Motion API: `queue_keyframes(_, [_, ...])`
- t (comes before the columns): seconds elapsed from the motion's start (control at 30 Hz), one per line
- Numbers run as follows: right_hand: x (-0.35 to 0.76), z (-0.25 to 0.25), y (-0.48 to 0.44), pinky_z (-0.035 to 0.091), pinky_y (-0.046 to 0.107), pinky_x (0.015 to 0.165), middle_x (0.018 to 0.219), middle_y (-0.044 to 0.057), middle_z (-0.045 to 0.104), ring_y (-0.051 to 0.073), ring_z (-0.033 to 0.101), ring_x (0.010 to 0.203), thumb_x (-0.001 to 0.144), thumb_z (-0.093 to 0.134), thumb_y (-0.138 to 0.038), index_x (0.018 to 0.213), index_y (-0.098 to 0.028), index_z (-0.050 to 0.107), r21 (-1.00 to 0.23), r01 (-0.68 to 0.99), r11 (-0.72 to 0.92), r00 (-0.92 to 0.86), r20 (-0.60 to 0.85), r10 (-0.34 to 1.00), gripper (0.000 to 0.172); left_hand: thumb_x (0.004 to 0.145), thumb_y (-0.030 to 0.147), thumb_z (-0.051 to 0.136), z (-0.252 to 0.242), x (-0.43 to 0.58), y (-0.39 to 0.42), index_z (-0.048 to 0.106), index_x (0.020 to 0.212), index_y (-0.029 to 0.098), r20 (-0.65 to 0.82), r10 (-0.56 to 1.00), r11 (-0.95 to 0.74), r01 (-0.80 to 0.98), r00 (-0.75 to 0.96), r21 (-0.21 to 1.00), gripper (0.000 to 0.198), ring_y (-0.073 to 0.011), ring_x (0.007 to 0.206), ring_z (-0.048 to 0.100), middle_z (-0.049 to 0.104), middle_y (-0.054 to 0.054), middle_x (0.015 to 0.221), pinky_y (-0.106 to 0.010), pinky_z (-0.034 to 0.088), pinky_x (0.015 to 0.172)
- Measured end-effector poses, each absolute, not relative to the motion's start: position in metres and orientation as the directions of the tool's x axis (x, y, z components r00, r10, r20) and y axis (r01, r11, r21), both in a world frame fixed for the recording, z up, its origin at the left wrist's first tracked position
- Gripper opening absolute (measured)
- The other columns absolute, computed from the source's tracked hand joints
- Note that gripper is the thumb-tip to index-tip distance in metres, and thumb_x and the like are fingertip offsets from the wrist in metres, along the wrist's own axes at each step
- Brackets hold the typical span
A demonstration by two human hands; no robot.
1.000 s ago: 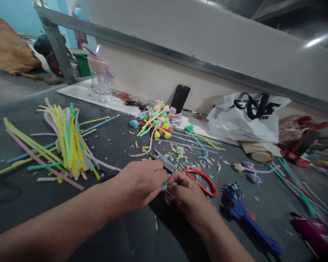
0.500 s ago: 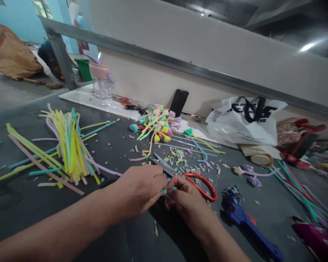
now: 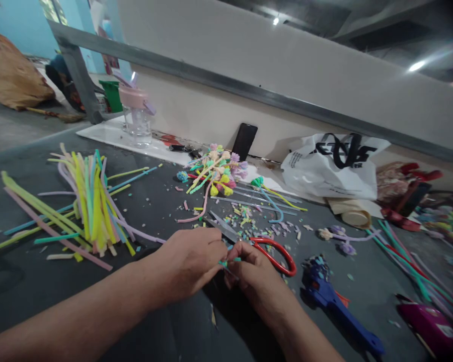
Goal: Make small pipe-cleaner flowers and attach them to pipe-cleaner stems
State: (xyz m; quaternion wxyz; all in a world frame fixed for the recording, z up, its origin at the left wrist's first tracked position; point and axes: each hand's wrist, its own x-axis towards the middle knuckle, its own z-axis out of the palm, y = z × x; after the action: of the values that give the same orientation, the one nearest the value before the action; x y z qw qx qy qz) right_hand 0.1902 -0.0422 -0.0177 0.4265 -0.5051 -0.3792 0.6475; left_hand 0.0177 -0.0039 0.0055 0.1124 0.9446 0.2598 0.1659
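My left hand [image 3: 198,256] and my right hand [image 3: 253,271] meet low in the middle, fingertips pinched close together. Between them shows a small teal chenille stem piece [image 3: 224,263], with a thin strand below it; most of it is hidden by my fingers. Just beyond my fingers lie scissors [image 3: 226,229] with red handles, blades pointing away to the left. Small colourful clippings [image 3: 245,213] are scattered past the blades. To the left is a loose pile of chenille stems [image 3: 94,201] in yellow, teal, lilac and pink.
Bunched chenille flowers [image 3: 215,173] lie at the back, before a leaning phone [image 3: 244,142]. Right of my hands is a blue tool [image 3: 340,306], its tip crusted with bits. A white bag [image 3: 332,173], a magenta object [image 3: 430,324] and a pink-lidded bottle [image 3: 136,118] stand around.
The whole view has shifted slightly, so everything appears a little further left. My hands keep the same pinch on the teal chenille stem piece.
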Motion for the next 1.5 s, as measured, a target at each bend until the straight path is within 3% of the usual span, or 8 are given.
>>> queue_keyframes(0.8, [0.189, -0.02, -0.042, 0.033, 0.022, 0.047, 0.049, -0.006, 0.052, 0.009, 0.045, 0.046, 0.058, 0.053, -0.008, 0.062, -0.018, 0.05, -0.928, -0.153, -0.341, -0.123, -0.324, 0.938, 0.012, 0.084, 0.02, 0.043, 0.006, 0.018, -0.005, 0.055, 0.084, 0.017, 0.231, 0.519, -0.848, 0.461, 0.823, 0.261, 0.013, -0.0182, 0.074, 0.054, 0.057, -0.004, 0.083, -0.029, 0.044, 0.061])
queue_keyframes(1.17, [0.196, -0.027, -0.036, 0.029, 0.022, 0.046, 0.046, -0.006, 0.051, 0.009, 0.043, 0.045, 0.06, 0.059, -0.015, 0.062, -0.018, 0.051, -0.932, -0.108, -0.346, -0.17, -0.325, 0.93, 0.008, 0.086, 0.022, 0.043, 0.008, 0.016, -0.004, 0.056, 0.08, 0.015, 0.357, 0.453, -0.891, 0.422, 0.817, 0.165, 0.016, -0.0146, 0.072, 0.05, 0.056, -0.003, 0.079, -0.026, 0.039, 0.059])
queue_keyframes(1.5, [0.191, -0.022, -0.039, 0.033, 0.021, 0.047, 0.047, -0.006, 0.049, 0.009, 0.043, 0.045, 0.062, 0.06, -0.013, 0.062, -0.018, 0.052, -0.923, -0.175, -0.344, -0.148, -0.321, 0.935, 0.01, 0.087, 0.021, 0.042, 0.008, 0.016, -0.005, 0.056, 0.082, 0.014, 0.332, 0.453, -0.891, 0.404, 0.828, 0.208, 0.016, -0.0159, 0.073, 0.051, 0.058, -0.004, 0.079, -0.027, 0.04, 0.061])
